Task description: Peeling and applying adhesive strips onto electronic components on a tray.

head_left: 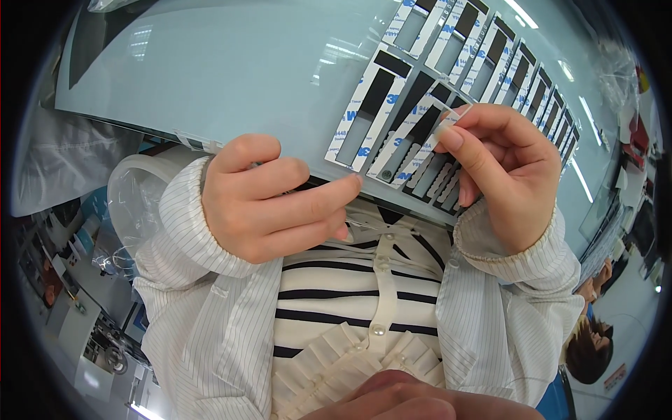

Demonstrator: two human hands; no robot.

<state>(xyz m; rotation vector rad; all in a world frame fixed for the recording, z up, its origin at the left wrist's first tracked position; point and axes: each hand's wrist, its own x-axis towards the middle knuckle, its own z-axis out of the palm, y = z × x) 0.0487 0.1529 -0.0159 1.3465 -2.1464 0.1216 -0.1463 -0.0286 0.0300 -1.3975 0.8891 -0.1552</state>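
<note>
Clock positions are read from the centre of my view. At 9 o'clock, the left hand (269,199) is loosely curled, index finger reaching toward the lower end of a white-backed frame (343,143); I cannot tell whether the folded fingers hold anything. Between 2 and 3 o'clock, the right hand (514,168) pinches a thin pale piece (455,112) between thumb and index finger, its gripped end concealed. Blue lettering repeats along the frame's white backing. Further frames (498,52) bear similar print, diminishing beyond legibility toward 2 o'clock; at 1 o'clock, the upper edge crops some. At 4 o'clock, a person (588,353) appears small.
</note>
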